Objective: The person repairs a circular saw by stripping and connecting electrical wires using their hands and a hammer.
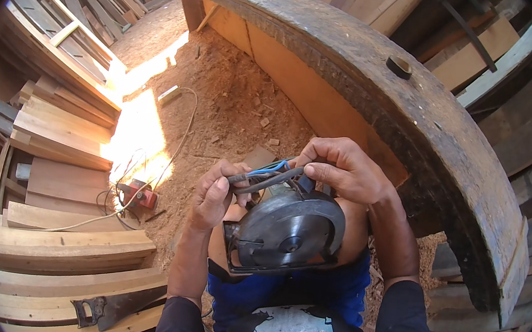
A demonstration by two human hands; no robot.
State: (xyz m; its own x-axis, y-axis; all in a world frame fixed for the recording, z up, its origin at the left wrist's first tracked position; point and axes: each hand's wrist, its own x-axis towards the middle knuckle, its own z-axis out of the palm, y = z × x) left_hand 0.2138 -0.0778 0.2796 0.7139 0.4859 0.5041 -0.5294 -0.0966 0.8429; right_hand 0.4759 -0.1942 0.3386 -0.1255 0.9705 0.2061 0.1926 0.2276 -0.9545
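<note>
A circular saw [290, 238] with a round toothed blade rests on my lap, its blade side turned up. Above its guard runs a dark power cord [271, 181], with bare-looking blue and green inner wires [277, 166] showing beside it. My left hand [214, 189] is closed on the cord at the left of the saw. On the other side, my right hand [341, 168] pinches the cord near the blue wire, thumb against fingers. The fingertips of the right hand are partly hidden, so its exact grip on the wires cannot be seen.
A long heavy workbench [358, 52] curves along the right, with a dark ring-shaped roll [398, 67] on top. Sawdust covers the floor [221, 95]. At left lie stacked planks [67, 127], a handsaw [112, 306], a red power tool [139, 195] and a pale extension cable [191, 118].
</note>
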